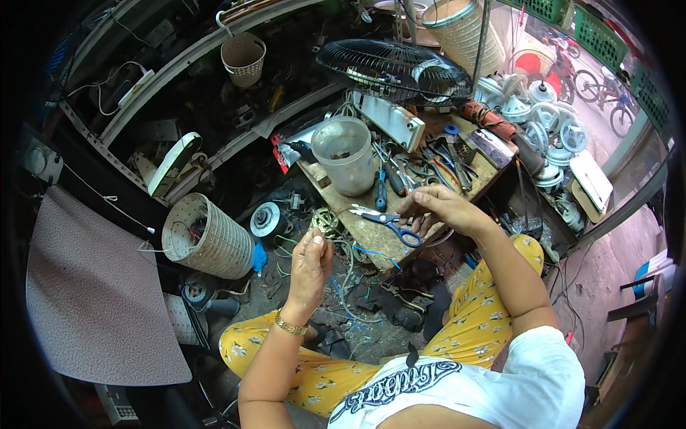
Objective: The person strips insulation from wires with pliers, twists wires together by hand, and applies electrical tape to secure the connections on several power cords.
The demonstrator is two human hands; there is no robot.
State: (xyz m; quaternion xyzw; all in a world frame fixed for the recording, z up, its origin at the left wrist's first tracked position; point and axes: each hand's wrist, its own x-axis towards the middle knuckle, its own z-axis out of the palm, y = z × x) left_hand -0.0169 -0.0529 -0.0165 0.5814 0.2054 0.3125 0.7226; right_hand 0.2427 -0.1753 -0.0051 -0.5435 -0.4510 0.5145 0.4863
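Note:
My left hand (pixel 312 259), with a gold watch on its wrist, is raised in front of me. Its thumb and fingers press together in a pinch; whatever lies between them is too small to make out. A grey cord (pixel 349 275) runs close beside it, and behind it is a coil of pale yellowish wire (pixel 325 220). My right hand (pixel 444 209) hovers at the near edge of the wooden worktable (pixel 363 230), fingers loosely bent and apart. Under its fingertips lie scissors (pixel 389 219) with dark blue handles, blades pointing left. Whether the fingertips touch the handles is hard to tell.
On the table stand a cloudy plastic bucket (pixel 341 159), a blue screwdriver (pixel 380 191) and several pliers (pixel 451 166). A black fan guard (pixel 400 68) rises behind. White perforated basket (pixel 207 236) sits at left. Loose wires and scraps litter the floor between my knees.

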